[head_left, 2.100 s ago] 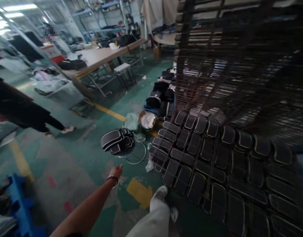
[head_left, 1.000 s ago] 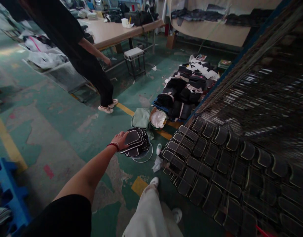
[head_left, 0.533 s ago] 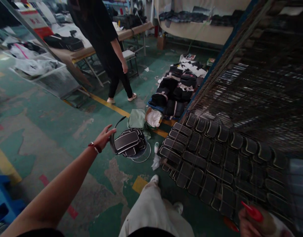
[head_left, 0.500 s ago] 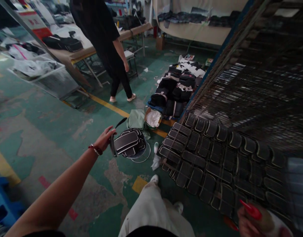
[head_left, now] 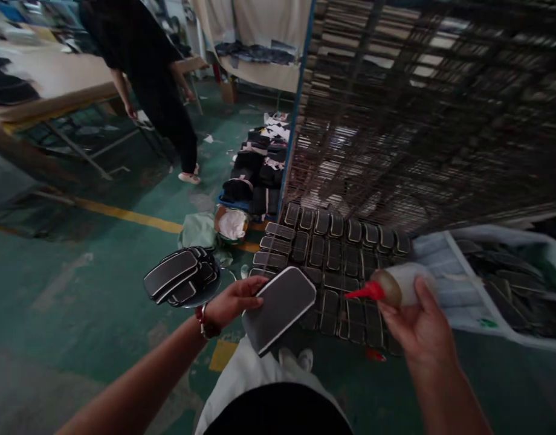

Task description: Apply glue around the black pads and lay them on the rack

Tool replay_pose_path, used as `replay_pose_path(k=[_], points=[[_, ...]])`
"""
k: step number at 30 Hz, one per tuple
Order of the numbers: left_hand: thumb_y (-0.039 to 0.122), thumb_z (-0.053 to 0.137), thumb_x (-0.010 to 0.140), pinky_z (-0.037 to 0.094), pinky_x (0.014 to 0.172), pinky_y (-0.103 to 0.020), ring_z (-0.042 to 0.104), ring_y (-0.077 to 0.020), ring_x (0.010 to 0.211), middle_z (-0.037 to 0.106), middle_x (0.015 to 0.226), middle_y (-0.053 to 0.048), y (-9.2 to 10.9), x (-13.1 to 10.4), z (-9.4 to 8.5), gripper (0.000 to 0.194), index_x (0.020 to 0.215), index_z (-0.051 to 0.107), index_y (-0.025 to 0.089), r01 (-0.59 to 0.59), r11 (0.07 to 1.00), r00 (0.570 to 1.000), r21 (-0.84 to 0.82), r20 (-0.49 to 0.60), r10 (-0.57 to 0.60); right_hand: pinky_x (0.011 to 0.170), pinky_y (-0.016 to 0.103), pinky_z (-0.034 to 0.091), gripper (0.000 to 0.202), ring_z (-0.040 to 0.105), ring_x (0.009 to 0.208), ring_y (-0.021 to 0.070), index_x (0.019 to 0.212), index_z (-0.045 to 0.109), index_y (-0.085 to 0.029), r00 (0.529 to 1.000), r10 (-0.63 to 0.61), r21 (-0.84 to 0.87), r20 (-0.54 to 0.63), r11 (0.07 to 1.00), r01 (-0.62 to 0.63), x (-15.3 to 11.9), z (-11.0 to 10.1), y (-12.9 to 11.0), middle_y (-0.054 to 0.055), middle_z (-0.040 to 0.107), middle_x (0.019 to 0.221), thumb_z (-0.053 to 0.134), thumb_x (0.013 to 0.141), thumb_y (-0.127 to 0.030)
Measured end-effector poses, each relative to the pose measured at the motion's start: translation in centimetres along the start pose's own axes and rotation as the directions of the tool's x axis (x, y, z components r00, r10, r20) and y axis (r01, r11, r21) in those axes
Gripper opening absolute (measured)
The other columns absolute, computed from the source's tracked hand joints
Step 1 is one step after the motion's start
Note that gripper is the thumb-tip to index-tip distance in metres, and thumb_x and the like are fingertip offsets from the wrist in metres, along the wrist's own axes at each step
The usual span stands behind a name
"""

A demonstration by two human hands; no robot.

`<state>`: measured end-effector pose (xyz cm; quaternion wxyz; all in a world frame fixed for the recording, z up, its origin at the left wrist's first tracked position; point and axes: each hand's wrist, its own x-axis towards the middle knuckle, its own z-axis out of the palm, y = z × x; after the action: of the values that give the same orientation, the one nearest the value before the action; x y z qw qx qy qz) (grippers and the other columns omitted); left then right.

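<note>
My left hand point(head_left: 242, 300) grips the left edge of a dark rounded panel point(head_left: 281, 308) with a pale border, thumb on its face. In my right hand point(head_left: 420, 323) lies a glue bottle point(head_left: 402, 283), translucent with a red nozzle point(head_left: 368, 290) that points left toward the panel. Bottle and panel are apart. A pile of similar dark panels point(head_left: 181, 275) rests on a round stand left of my left wrist. Beyond both hands, rows of such panels point(head_left: 332, 257) lie on a wire rack.
A tall wire rack point(head_left: 373, 121) leans over the right side. A white sack point(head_left: 468, 272) with dark pieces stands at right. Bundled black goods point(head_left: 251, 169) and a basket of white cloth point(head_left: 232, 223) are on the floor ahead. A person point(head_left: 146, 78) walks by a table point(head_left: 60, 96).
My left hand has come from the piled panels toward the middle, now with one panel in it. My right hand has raised the bottle. The view has turned right.
</note>
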<state>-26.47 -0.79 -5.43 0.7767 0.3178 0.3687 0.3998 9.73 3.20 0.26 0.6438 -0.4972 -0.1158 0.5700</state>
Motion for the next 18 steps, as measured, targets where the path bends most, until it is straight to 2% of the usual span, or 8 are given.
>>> replay_pose_path(k=[1, 3, 5, 8, 12, 18], points=[[0.015, 0.081, 0.075, 0.052, 0.087, -0.029, 0.07, -0.0188, 0.094, 0.078, 0.108, -0.007, 0.7, 0.5, 1.6, 0.038, 0.112, 0.076, 0.021, 0.013, 0.999, 0.997, 0.039, 0.073, -0.016, 0.062, 0.034, 0.066, 0.048, 0.075, 0.087, 0.0255, 0.107, 0.067, -0.021, 0.999, -0.05, -0.001, 0.015, 0.999, 0.05, -0.3, 0.9, -1.3, 0.006, 0.076, 0.102, 0.089, 0.067, -0.033], [0.015, 0.078, 0.078, 0.053, 0.088, -0.03, 0.07, -0.0198, 0.097, 0.078, 0.109, -0.007, 2.2, 1.1, 4.4, 0.036, 0.114, 0.076, 0.022, 0.029, 0.994, 0.982, 0.103, 0.184, -0.048, 0.067, 0.033, 0.066, 0.048, 0.074, 0.087, 0.0236, 0.102, 0.069, -0.022, 0.989, -0.143, -0.025, 0.045, 0.989, 0.144, -0.9, 2.3, -3.6, 0.002, 0.076, 0.098, 0.092, 0.062, -0.036], [0.015, 0.076, 0.08, 0.053, 0.089, -0.03, 0.07, -0.0206, 0.099, 0.078, 0.111, -0.007, 3.6, 1.5, 6.6, 0.035, 0.115, 0.076, 0.023, 0.039, 0.986, 0.966, 0.161, 0.245, -0.078, 0.062, 0.03, 0.064, 0.043, 0.074, 0.083, 0.0214, 0.099, 0.07, -0.024, 0.975, -0.192, -0.074, 0.112, 0.977, 0.201, -1.4, 3.1, -5.7, 0.0, 0.076, 0.092, 0.091, 0.065, -0.038], [0.015, 0.073, 0.083, 0.053, 0.089, -0.03, 0.071, -0.021, 0.102, 0.077, 0.116, -0.007, 4.9, 1.8, 9.0, 0.033, 0.116, 0.076, 0.023, 0.061, 0.97, 0.945, 0.237, 0.299, -0.132, 0.051, 0.025, 0.058, 0.039, 0.071, 0.074, 0.0192, 0.098, 0.07, -0.025, 0.951, -0.221, -0.132, 0.214, 0.958, 0.253, -1.9, 3.2, -7.8, -0.001, 0.073, 0.084, 0.089, 0.069, -0.042], [0.014, 0.072, 0.084, 0.054, 0.086, -0.029, 0.072, -0.0204, 0.099, 0.078, 0.112, -0.008, 5.3, 2.1, 10.4, 0.032, 0.115, 0.075, 0.021, 0.075, 0.957, 0.928, 0.281, 0.332, -0.17, 0.041, 0.022, 0.048, 0.036, 0.064, 0.063, 0.0166, 0.09, 0.069, -0.023, 0.936, -0.237, -0.162, 0.261, 0.945, 0.285, -2.1, 2.6, -8.8, -0.001, 0.066, 0.073, 0.089, 0.069, -0.044], [0.013, 0.073, 0.083, 0.056, 0.082, -0.027, 0.073, -0.0195, 0.094, 0.079, 0.109, -0.007, 5.3, 1.8, 10.6, 0.032, 0.114, 0.076, 0.02, 0.064, 0.95, 0.927, 0.307, 0.334, -0.17, 0.05, 0.024, 0.053, 0.037, 0.062, 0.067, 0.0164, 0.09, 0.068, -0.022, 0.937, -0.23, -0.18, 0.261, 0.943, 0.281, -2.4, 2.0, -8.7, -0.001, 0.065, 0.073, 0.086, 0.069, -0.047]])
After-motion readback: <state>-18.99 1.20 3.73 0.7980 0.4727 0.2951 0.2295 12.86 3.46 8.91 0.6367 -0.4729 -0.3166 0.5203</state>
